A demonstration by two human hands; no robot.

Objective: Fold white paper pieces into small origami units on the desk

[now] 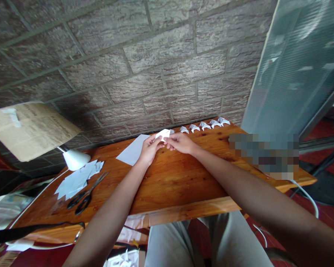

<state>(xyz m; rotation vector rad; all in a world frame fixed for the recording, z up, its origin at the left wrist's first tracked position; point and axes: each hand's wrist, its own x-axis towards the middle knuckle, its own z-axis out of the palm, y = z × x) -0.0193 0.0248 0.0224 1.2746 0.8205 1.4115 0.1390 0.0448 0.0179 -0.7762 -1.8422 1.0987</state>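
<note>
Both my hands reach to the far side of a wooden table (169,185) and pinch one small folded white paper piece (163,134). My left hand (149,149) holds its near left side with closed fingers. My right hand (180,142) pinches its right side. A flat white sheet of paper (132,150) lies just left of my left hand. A row of several finished folded paper shapes (204,125) stands along the table's back edge, to the right of my hands.
Black scissors (86,193) lie at the left beside a pile of cut paper squares (78,178). A white desk lamp (75,158) stands behind them. A brick wall (128,66) backs the table. A white cable (306,194) hangs off the right edge.
</note>
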